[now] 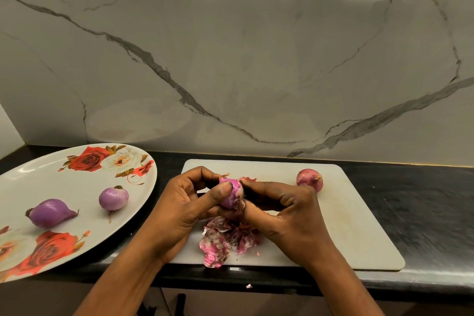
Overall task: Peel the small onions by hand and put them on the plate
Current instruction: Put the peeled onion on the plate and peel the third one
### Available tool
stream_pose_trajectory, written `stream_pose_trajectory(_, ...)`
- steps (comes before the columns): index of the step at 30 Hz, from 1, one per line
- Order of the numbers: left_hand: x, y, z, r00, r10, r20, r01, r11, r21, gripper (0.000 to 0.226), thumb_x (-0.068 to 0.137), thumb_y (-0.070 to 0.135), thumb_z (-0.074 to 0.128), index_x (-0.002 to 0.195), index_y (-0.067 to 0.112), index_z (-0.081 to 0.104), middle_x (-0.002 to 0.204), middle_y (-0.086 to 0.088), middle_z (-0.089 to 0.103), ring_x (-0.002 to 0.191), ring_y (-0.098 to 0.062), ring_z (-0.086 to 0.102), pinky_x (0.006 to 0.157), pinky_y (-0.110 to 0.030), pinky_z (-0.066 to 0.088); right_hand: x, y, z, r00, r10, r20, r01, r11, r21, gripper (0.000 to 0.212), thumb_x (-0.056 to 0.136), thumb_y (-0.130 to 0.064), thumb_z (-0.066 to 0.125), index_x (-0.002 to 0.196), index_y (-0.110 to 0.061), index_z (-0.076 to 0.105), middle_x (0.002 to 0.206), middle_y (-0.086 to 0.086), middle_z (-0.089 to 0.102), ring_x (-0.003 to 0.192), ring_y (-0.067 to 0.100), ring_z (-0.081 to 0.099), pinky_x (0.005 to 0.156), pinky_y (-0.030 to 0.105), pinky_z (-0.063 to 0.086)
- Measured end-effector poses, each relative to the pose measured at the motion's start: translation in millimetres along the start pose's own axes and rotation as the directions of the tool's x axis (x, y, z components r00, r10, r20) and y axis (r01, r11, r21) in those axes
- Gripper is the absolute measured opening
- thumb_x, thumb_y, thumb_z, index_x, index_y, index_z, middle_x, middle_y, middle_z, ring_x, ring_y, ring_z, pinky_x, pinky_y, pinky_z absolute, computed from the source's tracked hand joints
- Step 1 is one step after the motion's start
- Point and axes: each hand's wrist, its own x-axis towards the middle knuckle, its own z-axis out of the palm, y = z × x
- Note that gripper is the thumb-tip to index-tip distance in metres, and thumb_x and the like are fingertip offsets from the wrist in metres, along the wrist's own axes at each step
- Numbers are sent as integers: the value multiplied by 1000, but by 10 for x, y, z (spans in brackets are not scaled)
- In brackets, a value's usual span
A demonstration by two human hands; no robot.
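Slippage was the hazard: left grip (pixel 179 202) and right grip (pixel 289 210) both pinched the half-peeled onion (pixel 230 194) just above the cutting board (pixel 359 226), where a hard tug on clinging skin could have flung it off the board onto the bench (pixel 423 213).

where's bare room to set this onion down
The plate is bare between its far rose print and the round peeled onion and long peeled onion. The cutting board is bare at right, nearer than the unpeeled onion. Crowded: under the left hand and right hand, at the peel pile.
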Motion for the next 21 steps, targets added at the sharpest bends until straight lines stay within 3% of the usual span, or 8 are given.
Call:
stream_pose_trajectory(6, -11, 22, 5, 1000, -15, 8, 15, 1000, -26, 30, 79, 18, 75, 104, 2, 68, 108, -15, 77, 101, -33, 77, 71, -32, 65, -11, 100, -1, 998, 5, -64, -8, 999, -50, 29, 94, -14, 75, 122, -19, 79, 114, -12, 79, 103, 1, 76, 87, 24, 63)
stream_pose_trajectory(10, -10, 27, 20, 1000, -13, 8, 14, 998, -55, 28, 80, 17, 74, 103, 2, 67, 108, -17, 77, 99, -33, 78, 71, -34, 66, -9, 31, 2, 999, 10, -40, -11, 1000, -5, 31, 92, -28, 78, 123, -24, 76, 113, -17, 79, 102, -1, 75, 85, 20, 62)
stream_pose_trajectory(18, 3, 31, 25, 1000, -19, 1, 19, 999, -48, 25, 83, 16, 73, 100, 0, 67, 110, -21, 74, 97, -33, 78, 67, -31, 65, -2, 1, 7, 1000, -23, 16, 24, 999, -21, 41, 91, -15, 82, 127, -31, 71, 114, -25, 76, 102, -1, 75, 86, 21, 62)
stream_pose_trajectory(21, 1, 29, 17, 1000, -20, 2, 20, 999, -51, 28, 83, 16, 73, 103, -2, 66, 111, -22, 73, 98, -33, 78, 68, -31, 65, -6, 22, 6, 1000, -12, 16, 12, 1000, -15, 40, 92, -13, 82, 129, -26, 72, 116, -18, 78, 103, 1, 76, 86, 25, 64)
